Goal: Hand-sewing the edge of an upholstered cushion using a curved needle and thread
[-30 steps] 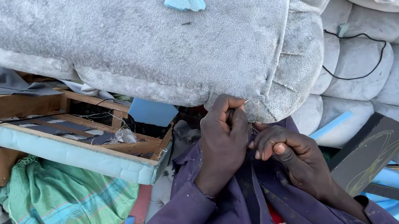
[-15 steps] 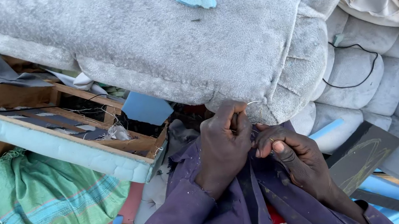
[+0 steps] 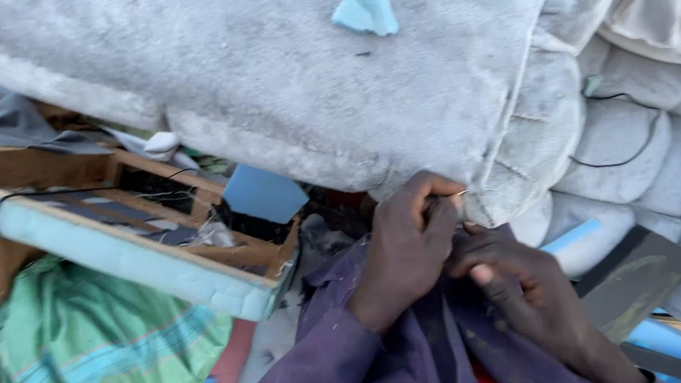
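L hand (image 3: 409,249) pinched on needle (image 3: 457,194) at grey cushion (image 3: 399,100) corner, centre; R hand (image 3: 514,282) fingers together beside, gripping purple cloth (image 3: 423,370). Keep stitch close to seam, pull thread taut.

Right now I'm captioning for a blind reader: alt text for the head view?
Two hands, left hand and right hand, pinch the edge of a grey upholstered cushion above purple fabric; a wooden frame and green cloth lie left.

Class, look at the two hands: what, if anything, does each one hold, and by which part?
The left hand pinches the grey cushion at its lower seamed edge. The right hand rests just below, fingertips at that edge; its own grip cannot be told.
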